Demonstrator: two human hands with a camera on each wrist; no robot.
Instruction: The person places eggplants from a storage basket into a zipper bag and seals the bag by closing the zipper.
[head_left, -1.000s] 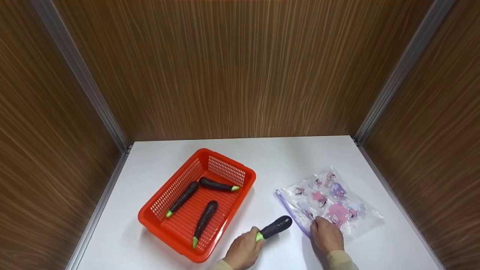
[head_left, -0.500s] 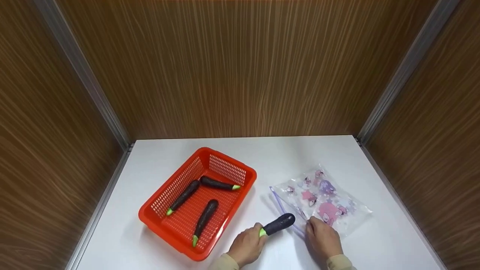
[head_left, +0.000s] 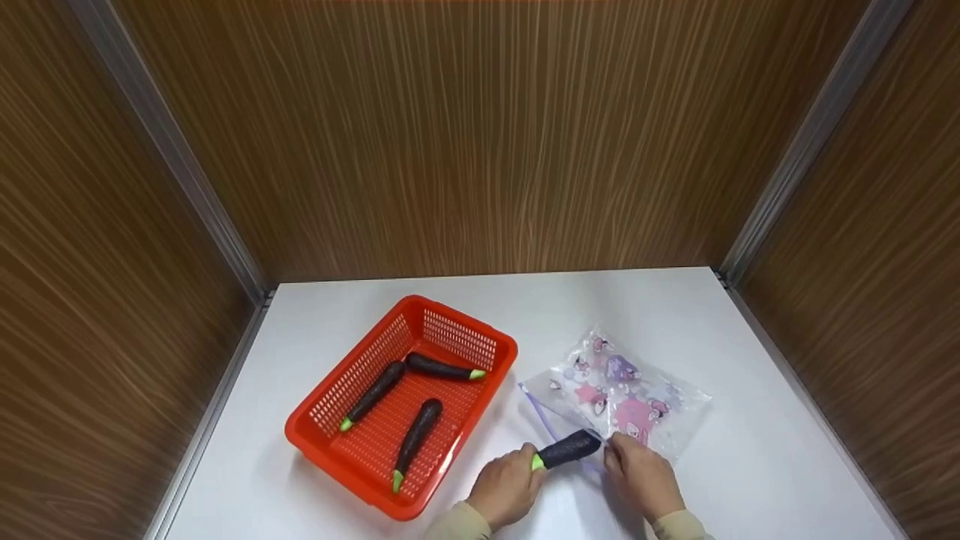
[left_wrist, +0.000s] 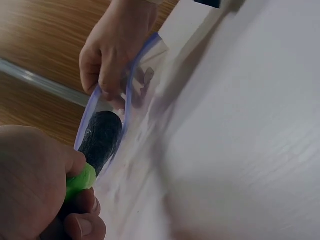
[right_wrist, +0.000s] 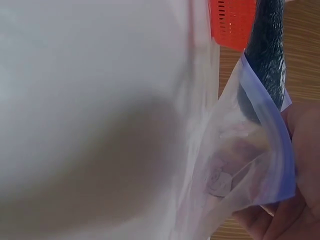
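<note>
My left hand grips a dark eggplant by its green stem end. The eggplant's rounded tip is inside the mouth of a clear zip bag printed with pink and purple figures. With thumb and fingers my right hand pinches the bag's edge near the purple zip strip. In the left wrist view the bag's mouth gapes around the eggplant. Part of the right hand's fingers is hidden behind the bag in the right wrist view.
A red plastic basket stands to the left on the white table. Three more eggplants lie inside it. Wood-patterned panels rise at the back and both sides.
The bag has been drawn left by my right hand, and its mouth has opened. My left hand has moved slightly right, bringing the eggplant's tip into the bag's mouth.
</note>
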